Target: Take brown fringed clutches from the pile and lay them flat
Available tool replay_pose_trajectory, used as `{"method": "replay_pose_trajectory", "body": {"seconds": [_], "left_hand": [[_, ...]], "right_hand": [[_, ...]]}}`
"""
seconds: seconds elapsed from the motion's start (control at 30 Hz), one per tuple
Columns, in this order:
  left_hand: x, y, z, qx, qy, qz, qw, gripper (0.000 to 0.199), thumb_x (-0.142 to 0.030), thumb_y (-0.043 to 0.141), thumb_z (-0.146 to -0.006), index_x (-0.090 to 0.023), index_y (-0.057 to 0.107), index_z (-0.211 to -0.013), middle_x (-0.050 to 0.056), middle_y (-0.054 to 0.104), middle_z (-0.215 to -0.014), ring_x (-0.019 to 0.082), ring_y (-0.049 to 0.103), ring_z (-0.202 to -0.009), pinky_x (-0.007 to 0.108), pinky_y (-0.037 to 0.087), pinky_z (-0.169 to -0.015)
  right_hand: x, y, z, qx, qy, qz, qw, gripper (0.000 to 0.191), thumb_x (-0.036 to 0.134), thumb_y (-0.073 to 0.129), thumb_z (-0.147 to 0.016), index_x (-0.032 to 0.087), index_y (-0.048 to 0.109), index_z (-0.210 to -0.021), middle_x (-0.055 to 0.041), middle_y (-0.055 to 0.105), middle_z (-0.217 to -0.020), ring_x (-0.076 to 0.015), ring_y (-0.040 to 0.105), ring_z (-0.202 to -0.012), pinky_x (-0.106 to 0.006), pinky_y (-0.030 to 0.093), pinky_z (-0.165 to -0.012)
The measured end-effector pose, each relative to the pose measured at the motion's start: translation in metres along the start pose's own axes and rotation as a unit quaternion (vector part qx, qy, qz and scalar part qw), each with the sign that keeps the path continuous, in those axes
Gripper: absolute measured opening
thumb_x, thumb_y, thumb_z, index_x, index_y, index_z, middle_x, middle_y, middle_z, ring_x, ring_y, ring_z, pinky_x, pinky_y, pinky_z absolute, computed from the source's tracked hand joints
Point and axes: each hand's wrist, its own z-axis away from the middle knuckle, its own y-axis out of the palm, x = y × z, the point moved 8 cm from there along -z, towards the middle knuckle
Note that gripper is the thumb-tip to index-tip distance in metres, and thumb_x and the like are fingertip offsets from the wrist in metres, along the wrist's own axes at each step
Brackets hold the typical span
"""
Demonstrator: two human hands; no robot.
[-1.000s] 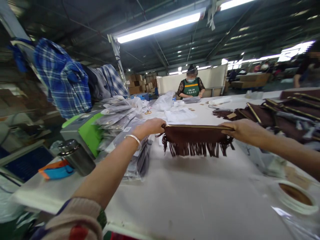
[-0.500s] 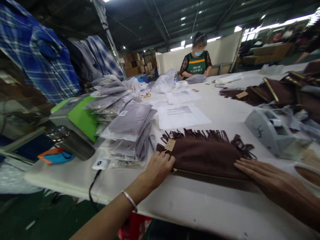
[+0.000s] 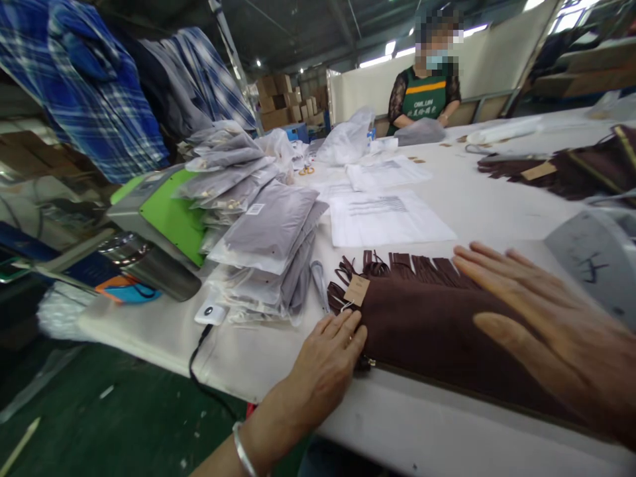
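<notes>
A dark brown fringed zip bag lies flat on the white table in front of me, its zip edge towards me and its fringe at the far side. A tan paper tag rests on its left end. My left hand grips the bag's left end just below the tag, fingers bent together and the thumb hidden. Over the bag's right part my right hand is stretched out, open and slightly blurred, thumb apart from the fingers. Whether its palm touches the cloth I cannot tell.
Plastic-wrapped grey packs are stacked at the left, beside a steel flask and a green machine. Printed sheets lie behind the bag. A grey tape dispenser and brown bags are at right. A co-worker stands opposite.
My right hand has moved from the bag's right end to over its upper right part, thumb now spread. My left hand stays at the left end. The view has shifted closer.
</notes>
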Motion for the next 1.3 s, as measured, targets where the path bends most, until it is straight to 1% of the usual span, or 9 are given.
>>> {"method": "replay_pose_trajectory", "body": {"seconds": [0.07,0.13,0.2,0.27,0.43,0.67,0.93,1.17,1.3], "left_hand": [[0.001,-0.002,0.007,0.005,-0.010,0.018,1.000,0.045,-0.021,0.044,-0.096,-0.019,0.040,-0.141,0.009,0.040,-0.152,0.023,0.033,-0.141,0.041,0.030,-0.115],[0.006,-0.007,0.013,0.006,-0.029,0.052,0.998,0.047,-0.024,0.048,-0.095,-0.021,0.040,-0.141,0.007,0.041,-0.152,0.023,0.034,-0.141,0.041,0.030,-0.116],[0.016,-0.013,0.018,-0.001,-0.048,0.104,0.993,0.049,-0.026,0.055,-0.092,-0.024,0.041,-0.140,0.005,0.046,-0.148,0.021,0.039,-0.137,0.038,0.034,-0.115],[0.030,-0.018,0.019,-0.021,-0.063,0.145,0.987,0.045,-0.023,0.055,-0.092,-0.025,0.045,-0.136,0.004,0.052,-0.142,0.017,0.046,-0.131,0.032,0.038,-0.111],[0.059,-0.006,0.003,-0.031,-0.067,0.028,0.997,0.044,-0.005,0.043,-0.091,-0.020,0.048,-0.132,0.008,0.054,-0.140,0.019,0.045,-0.132,0.038,0.039,-0.109],[0.059,-0.007,-0.013,-0.002,-0.019,-0.079,0.997,0.023,-0.015,0.038,-0.098,-0.017,0.059,-0.110,0.010,0.059,-0.131,0.024,0.044,-0.132,0.043,0.030,-0.112],[0.059,-0.024,-0.003,0.020,-0.002,-0.089,0.996,0.013,-0.014,0.048,-0.095,-0.020,0.058,-0.098,0.003,0.065,-0.091,0.020,0.061,-0.094,0.041,0.036,-0.105],[0.033,-0.030,0.016,0.055,-0.106,-0.058,0.991,0.032,-0.034,0.059,-0.092,-0.022,0.049,-0.119,0.004,0.069,-0.091,0.024,0.066,-0.084,0.033,0.051,-0.070],[0.004,-0.019,0.021,0.100,-0.160,0.058,0.980,0.047,-0.033,0.056,-0.092,-0.026,0.037,-0.134,0.001,0.072,-0.090,0.024,0.069,-0.083,0.033,0.053,-0.069]], "right_hand": [[0.026,0.035,-0.009,0.008,-0.067,0.008,0.998,0.061,0.047,0.032,-0.097,0.026,0.022,-0.153,-0.0047,0.040,-0.153,-0.0289,0.033,-0.142,-0.054,0.023,-0.120],[0.042,0.075,-0.002,0.019,-0.123,0.017,0.992,0.060,0.045,0.029,-0.100,0.021,0.021,-0.154,-0.0086,0.048,-0.147,-0.0280,0.039,-0.139,-0.054,0.028,-0.116],[0.043,0.115,0.011,0.077,-0.133,0.035,0.988,0.058,0.046,0.033,-0.099,0.020,0.029,-0.151,-0.0087,0.047,-0.148,-0.0290,0.039,-0.138,-0.054,0.031,-0.113],[0.039,0.136,0.020,0.110,-0.135,0.046,0.984,0.058,0.046,0.037,-0.098,0.018,0.036,-0.148,-0.0084,0.043,-0.151,-0.0298,0.037,-0.140,-0.055,0.031,-0.113],[0.033,0.128,0.018,0.120,-0.139,0.025,0.983,0.059,0.048,0.035,-0.098,0.018,0.035,-0.149,-0.0081,0.042,-0.151,-0.0293,0.034,-0.141,-0.055,0.028,-0.115],[0.011,0.093,0.013,0.082,-0.076,0.015,0.994,0.059,0.047,0.031,-0.099,0.017,0.033,-0.149,-0.0092,0.044,-0.150,-0.0284,0.036,-0.140,-0.054,0.022,-0.118],[-0.001,0.128,0.003,0.088,-0.102,0.036,0.990,0.053,0.046,0.033,-0.099,0.015,0.051,-0.138,-0.0105,0.054,-0.142,-0.0292,0.042,-0.136,-0.055,0.030,-0.113],[-0.005,0.133,-0.008,0.077,-0.108,0.060,0.989,0.053,0.045,0.032,-0.100,0.013,0.052,-0.137,-0.0124,0.053,-0.142,-0.0299,0.043,-0.136,-0.053,0.029,-0.112],[-0.005,0.136,-0.005,0.079,-0.104,0.036,0.991,0.055,0.048,0.031,-0.099,0.012,0.052,-0.136,-0.0119,0.054,-0.141,-0.0313,0.041,-0.136,-0.055,0.029,-0.112]]}}
